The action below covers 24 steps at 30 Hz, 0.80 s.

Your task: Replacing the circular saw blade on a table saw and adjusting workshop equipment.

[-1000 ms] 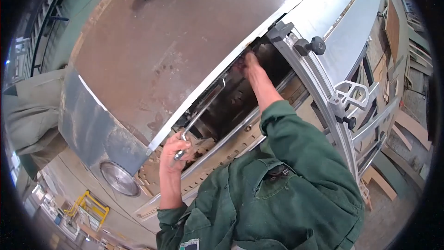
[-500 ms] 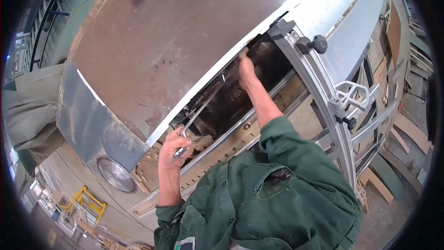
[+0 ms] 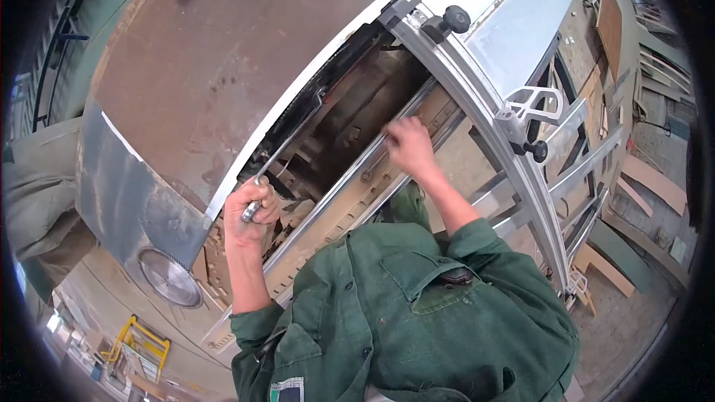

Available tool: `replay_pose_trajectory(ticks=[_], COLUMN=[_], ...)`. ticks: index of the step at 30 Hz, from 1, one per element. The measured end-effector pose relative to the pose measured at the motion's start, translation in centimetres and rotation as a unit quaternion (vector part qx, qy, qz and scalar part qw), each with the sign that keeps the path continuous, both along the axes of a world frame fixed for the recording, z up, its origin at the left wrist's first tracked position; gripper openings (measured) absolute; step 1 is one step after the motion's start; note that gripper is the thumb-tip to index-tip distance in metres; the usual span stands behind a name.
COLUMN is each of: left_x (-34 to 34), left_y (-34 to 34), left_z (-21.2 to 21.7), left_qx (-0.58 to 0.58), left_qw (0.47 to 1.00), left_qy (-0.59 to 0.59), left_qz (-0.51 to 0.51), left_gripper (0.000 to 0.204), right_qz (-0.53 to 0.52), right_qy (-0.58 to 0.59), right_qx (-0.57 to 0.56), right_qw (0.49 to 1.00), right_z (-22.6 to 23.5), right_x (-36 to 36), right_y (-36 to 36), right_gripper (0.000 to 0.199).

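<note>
My left hand [image 3: 252, 207] is closed round one end of a long metal wrench [image 3: 292, 136]. The wrench slants up and away into the long dark opening [image 3: 350, 119] beside the brown metal machine table [image 3: 201, 67]. Its far end lies at the opening's far edge, by the table's underside. Bent over the bright metal rail [image 3: 339, 182] on the near side of the opening is my right hand [image 3: 411, 147], its fingers curled in. Whether they hold anything small is hidden.
An aluminium fence arm [image 3: 465, 85] with black knobs [image 3: 456, 18] crosses at the right. A toothed circular saw blade [image 3: 170, 277] leans at the table's near left corner. Board offcuts [image 3: 655, 182] lie on the floor at right; a yellow frame [image 3: 141, 346] stands at lower left.
My right hand has come out of the opening, back toward me over the rail. My left hand keeps hold of the wrench, which now points more steeply away. The whole view has shifted slightly.
</note>
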<state>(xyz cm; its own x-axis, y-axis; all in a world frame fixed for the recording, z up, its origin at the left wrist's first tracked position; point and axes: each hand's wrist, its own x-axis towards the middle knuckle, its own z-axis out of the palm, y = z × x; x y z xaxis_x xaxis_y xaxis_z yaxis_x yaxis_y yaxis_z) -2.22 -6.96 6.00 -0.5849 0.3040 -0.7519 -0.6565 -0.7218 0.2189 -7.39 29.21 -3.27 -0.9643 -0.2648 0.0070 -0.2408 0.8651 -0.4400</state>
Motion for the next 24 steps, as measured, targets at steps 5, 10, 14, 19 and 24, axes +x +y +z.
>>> replay_pose_trajectory(ticks=[5, 10, 14, 19, 24], left_x=[-0.1, 0.3, 0.7, 0.4, 0.5], left_y=[-0.3, 0.4, 0.0, -0.1, -0.4], left_z=[-0.1, 0.0, -0.3, -0.2, -0.4], left_qx=[0.001, 0.014, 0.019, -0.026, -0.017], left_qw=[1.000, 0.999, 0.999, 0.999, 0.999], left_qy=[0.008, 0.027, 0.028, 0.010, 0.025], left_qz=[-0.016, -0.017, -0.008, -0.016, -0.024], left_gripper=[0.005, 0.006, 0.005, 0.009, 0.011], right_qz=[-0.185, -0.352, -0.423, -0.456, -0.362], right_qy=[-0.250, -0.377, -0.438, -0.463, -0.369], right_qx=[0.082, -0.022, -0.103, -0.480, -0.568], right_qw=[0.947, 0.857, 0.787, 0.589, 0.641], right_z=[-2.2, -5.6, -3.4, -3.1, 2.3], right_x=[4.2, 4.8, 3.8, 4.9, 1.6], right_y=[-0.2, -0.1, -0.8, -0.1, -4.9], right_gripper=[0.028, 0.042, 0.036, 0.019, 0.019])
